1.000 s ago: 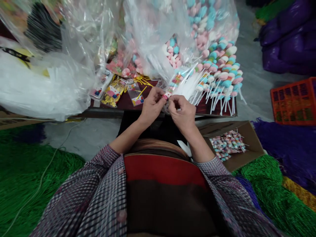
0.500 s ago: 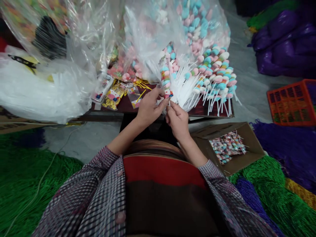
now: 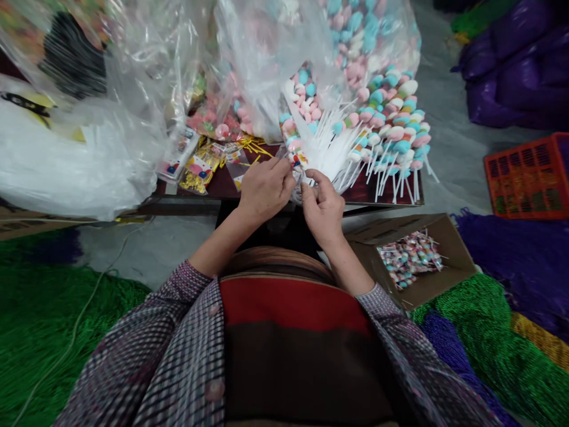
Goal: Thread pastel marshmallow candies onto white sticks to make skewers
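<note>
A candy skewer in a clear printed wrapper tilts upward from between my hands, above the table's front edge. My left hand has its fingers closed on the lower left side of the wrapper. Thumb and index finger of my right hand pinch the wrapper's gathered bottom end. White sticks lie in a fanned pile just right of the skewer. Further right are stacked marshmallow skewers. Gold twist ties and printed wrappers lie left of my hands.
Large clear bags of candy stand along the back of the dark red table. A cardboard box of wrapped skewers sits low at the right, near an orange crate. A white plastic bag covers the left side.
The wrapped skewer now leans further left, and my left fingers have curled in more around its lower end. My right hand has shifted slightly at the wrapper's bottom. The view has moved a little.
</note>
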A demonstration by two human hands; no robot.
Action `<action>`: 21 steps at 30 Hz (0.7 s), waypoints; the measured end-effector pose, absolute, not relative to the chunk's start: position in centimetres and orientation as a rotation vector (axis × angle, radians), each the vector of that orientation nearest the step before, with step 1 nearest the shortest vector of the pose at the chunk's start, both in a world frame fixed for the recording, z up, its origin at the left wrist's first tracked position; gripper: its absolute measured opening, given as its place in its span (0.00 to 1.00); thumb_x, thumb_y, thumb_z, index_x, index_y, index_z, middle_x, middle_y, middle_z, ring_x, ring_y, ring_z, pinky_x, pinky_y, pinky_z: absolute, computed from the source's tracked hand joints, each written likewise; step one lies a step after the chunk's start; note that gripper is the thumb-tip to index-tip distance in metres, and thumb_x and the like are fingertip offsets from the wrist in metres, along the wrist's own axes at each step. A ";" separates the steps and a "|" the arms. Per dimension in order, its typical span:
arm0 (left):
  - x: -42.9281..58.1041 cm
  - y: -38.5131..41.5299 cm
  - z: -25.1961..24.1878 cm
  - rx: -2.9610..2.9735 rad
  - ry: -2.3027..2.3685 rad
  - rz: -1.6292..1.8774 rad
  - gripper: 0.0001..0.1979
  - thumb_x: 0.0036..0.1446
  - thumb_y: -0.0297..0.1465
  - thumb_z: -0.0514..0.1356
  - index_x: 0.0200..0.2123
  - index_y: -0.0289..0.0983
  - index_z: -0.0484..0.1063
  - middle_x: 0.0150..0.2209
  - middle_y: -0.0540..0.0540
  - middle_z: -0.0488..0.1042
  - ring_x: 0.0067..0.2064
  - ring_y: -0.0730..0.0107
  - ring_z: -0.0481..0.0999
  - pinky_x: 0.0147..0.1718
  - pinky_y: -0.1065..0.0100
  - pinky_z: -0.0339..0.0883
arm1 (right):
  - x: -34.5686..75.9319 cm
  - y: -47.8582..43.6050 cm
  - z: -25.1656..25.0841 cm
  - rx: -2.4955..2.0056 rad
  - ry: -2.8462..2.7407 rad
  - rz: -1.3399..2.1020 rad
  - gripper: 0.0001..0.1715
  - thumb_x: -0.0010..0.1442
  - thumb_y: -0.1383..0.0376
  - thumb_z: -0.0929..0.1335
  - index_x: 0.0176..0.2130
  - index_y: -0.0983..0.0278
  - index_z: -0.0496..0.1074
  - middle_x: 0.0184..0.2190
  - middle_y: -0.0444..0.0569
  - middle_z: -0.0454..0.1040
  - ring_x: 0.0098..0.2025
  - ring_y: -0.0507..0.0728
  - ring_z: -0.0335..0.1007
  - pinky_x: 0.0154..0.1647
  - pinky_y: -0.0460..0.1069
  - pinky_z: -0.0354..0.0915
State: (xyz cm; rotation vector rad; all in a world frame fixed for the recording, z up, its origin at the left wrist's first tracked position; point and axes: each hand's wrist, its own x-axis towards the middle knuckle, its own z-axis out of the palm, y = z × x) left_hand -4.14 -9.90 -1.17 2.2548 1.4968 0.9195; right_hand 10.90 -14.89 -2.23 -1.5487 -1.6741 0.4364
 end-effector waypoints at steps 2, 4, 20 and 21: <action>-4.0 -10.0 -1.2 2.219 1.485 0.906 0.07 0.64 0.29 0.55 0.32 0.40 0.69 0.30 0.46 0.74 0.35 0.63 0.73 0.40 0.63 0.63 | 10.8 -15.1 -2.2 -1.558 -1.688 0.402 0.23 0.73 0.55 0.60 0.57 0.64 0.73 0.24 0.44 0.75 0.25 0.54 0.72 0.35 0.52 0.73; -3.8 -10.1 -1.2 2.192 1.490 0.906 0.07 0.63 0.28 0.56 0.31 0.40 0.68 0.29 0.48 0.74 0.32 0.66 0.72 0.36 0.65 0.61 | 10.7 -15.3 -2.3 -1.568 -1.705 0.359 0.24 0.74 0.56 0.58 0.58 0.64 0.72 0.25 0.45 0.76 0.26 0.55 0.73 0.36 0.51 0.73; -3.4 -10.5 -1.1 2.105 1.319 1.006 0.12 0.55 0.30 0.54 0.22 0.41 0.54 0.20 0.52 0.59 0.24 0.71 0.57 0.28 0.64 0.49 | 11.4 -13.2 -3.0 -1.466 -1.951 0.449 0.25 0.72 0.64 0.60 0.61 0.62 0.75 0.51 0.56 0.84 0.47 0.61 0.83 0.48 0.54 0.76; -3.6 -10.4 -1.1 2.098 1.292 0.994 0.12 0.55 0.31 0.54 0.22 0.41 0.52 0.20 0.53 0.58 0.23 0.71 0.57 0.28 0.64 0.48 | 11.5 -13.0 -2.9 -1.442 -1.994 0.472 0.25 0.72 0.64 0.59 0.61 0.63 0.75 0.50 0.57 0.84 0.47 0.62 0.83 0.48 0.55 0.76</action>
